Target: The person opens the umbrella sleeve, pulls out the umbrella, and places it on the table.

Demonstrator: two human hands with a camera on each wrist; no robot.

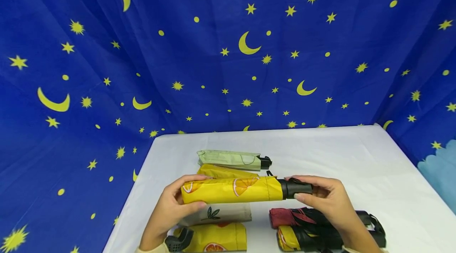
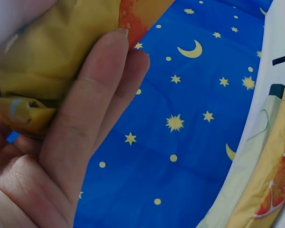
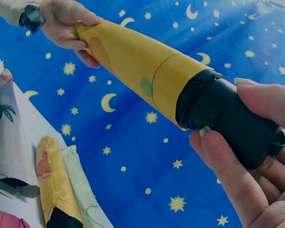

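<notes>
A folded umbrella [image 1: 231, 190] in a yellow sleeve printed with orange slices is held level above the table, its black handle [image 3: 232, 118] pointing right. My left hand [image 1: 179, 197] grips the sleeve's closed end, thumb in front and fingers behind. At the other end, my right hand [image 1: 322, 195] pinches the black handle between thumb and fingers. In the left wrist view, the fingers [image 2: 80, 104] lie along the yellow fabric. Whether the umbrella sits fully inside its sleeve is not plain.
Behind lie a pale green sleeved umbrella [image 1: 231, 159] and a yellow one [image 1: 224, 172]. Nearer are a leaf-printed pale sleeve [image 1: 228, 213] and a yellow sleeve [image 1: 224, 237]. Front right, a red-and-black umbrella [image 1: 285, 217] and a yellow-and-black one [image 1: 288, 239] lie on the white table [image 1: 392, 174].
</notes>
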